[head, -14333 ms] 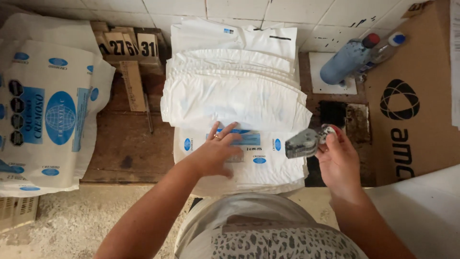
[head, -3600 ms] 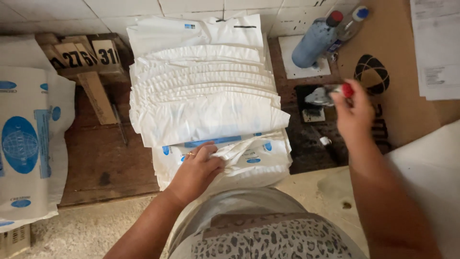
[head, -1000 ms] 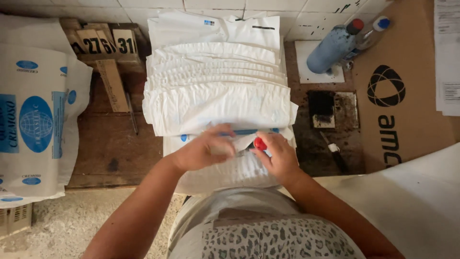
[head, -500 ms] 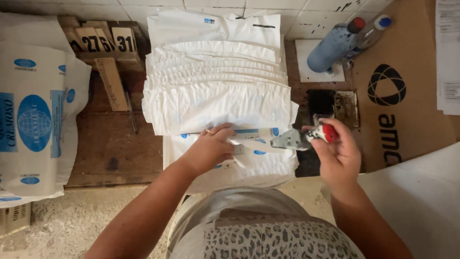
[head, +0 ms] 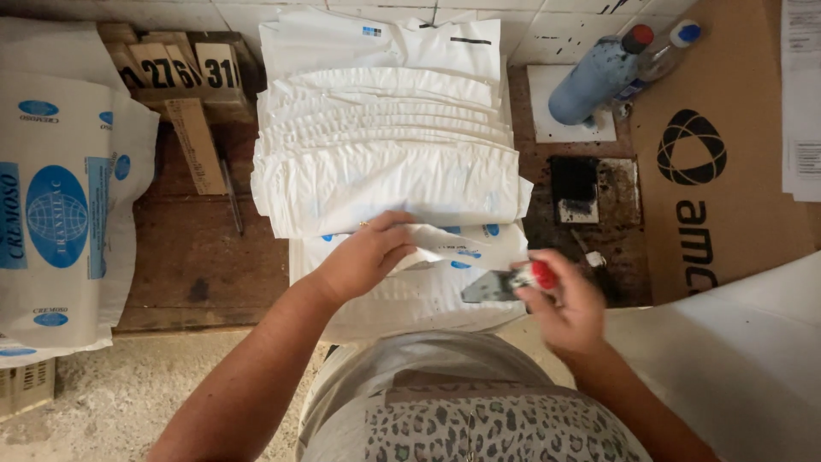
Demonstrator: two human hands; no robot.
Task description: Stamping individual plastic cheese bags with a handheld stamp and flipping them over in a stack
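A stack of white plastic bags (head: 389, 184) with blue printing lies on a wooden bench, with several bags folded back toward the wall. My left hand (head: 363, 257) pinches the near edge of the top bag (head: 453, 246) and lifts it. My right hand (head: 564, 304) grips a hand stamp (head: 505, 284) with a red knob and an ink-stained head, just right of the stack's near corner. An ink pad (head: 575, 186) sits to the right of the bags.
Another pile of printed bags (head: 60, 197) lies at the left. Wooden number blocks (head: 184, 68) stand at the back left. Two ink-stained bottles (head: 611, 73) rest at the back right, beside a cardboard box (head: 727, 154). A white sheet (head: 753, 359) covers the near right.
My right hand with the stamp has dropped down and left, closer to my body. My left hand has lifted the top bag's edge higher off the stack.
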